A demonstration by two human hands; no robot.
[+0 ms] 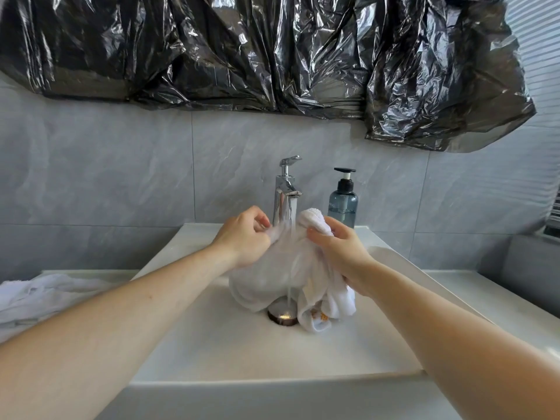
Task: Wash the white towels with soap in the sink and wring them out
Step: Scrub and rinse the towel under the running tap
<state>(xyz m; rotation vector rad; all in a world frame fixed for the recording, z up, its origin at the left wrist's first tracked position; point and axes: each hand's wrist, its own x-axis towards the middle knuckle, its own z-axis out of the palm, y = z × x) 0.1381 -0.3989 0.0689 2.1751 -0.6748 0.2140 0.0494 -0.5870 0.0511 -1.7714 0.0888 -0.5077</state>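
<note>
Both hands are working right under the tap [286, 189], and the water is running down onto the towel [272, 277]. The left hand [245, 237] is pinching an upper edge just left of the tap's stream, fingers curled tight on the cloth. The right hand [339, 250] is gripping a bunched corner just right of the stream, thumb and fingers wrapped round it. The towel is hanging between them, its lower folds trailing into the sink [212, 344] in front of the tap, right beside the drain [281, 316].

Here's the danger, by my reckoning: those folds are sitting at the drain, and if they slump over it the basin could start filling. The left pinch is looking slight for wet, heavy cloth, so that edge could slip free. The soap [342, 201] is standing just right of the tap, near the right hand; a careless swing could knock it. More towels [39, 295] are waiting on the counter, well left of the tap.
</note>
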